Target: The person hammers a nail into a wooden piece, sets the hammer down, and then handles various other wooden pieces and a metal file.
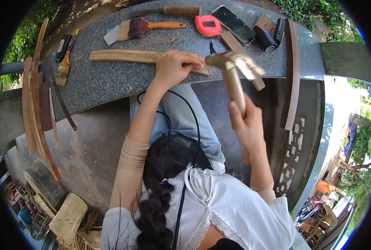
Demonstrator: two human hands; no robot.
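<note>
Wooden strip (125,56) under left hand (173,68), hammer (234,89) in right hand (250,125), tape case (208,26) beyond

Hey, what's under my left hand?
A light wooden strip on the grey tabletop, showing on both sides of your left hand. The part beneath the hand is covered and can't be seen.
</note>
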